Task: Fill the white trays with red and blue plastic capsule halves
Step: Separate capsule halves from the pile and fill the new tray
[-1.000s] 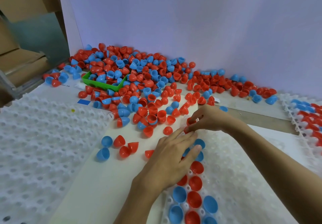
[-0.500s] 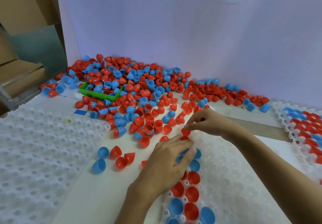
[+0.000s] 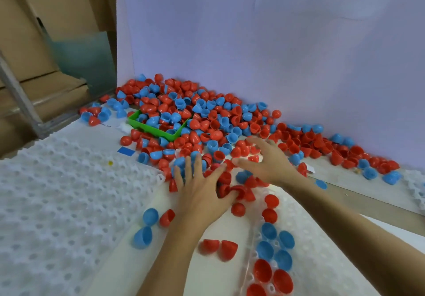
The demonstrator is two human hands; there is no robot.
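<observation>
Trays come first: one white tray (image 3: 57,203) lies at the left with its pockets bare, another white tray (image 3: 322,261) at the right holds red and blue halves along its near-left edge. Behind them a heap of capsule halves (image 3: 207,116) spreads along the wall, burying a green bin (image 3: 147,126). Left hand (image 3: 200,192) lies flat, fingers spread over the heap's near edge; right hand (image 3: 266,162) reaches in beside it, fingers splayed, gripping nothing.

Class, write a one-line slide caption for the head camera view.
Both hands, left and right, spread over the capsule-half pile beside a partly filled white tray.
</observation>
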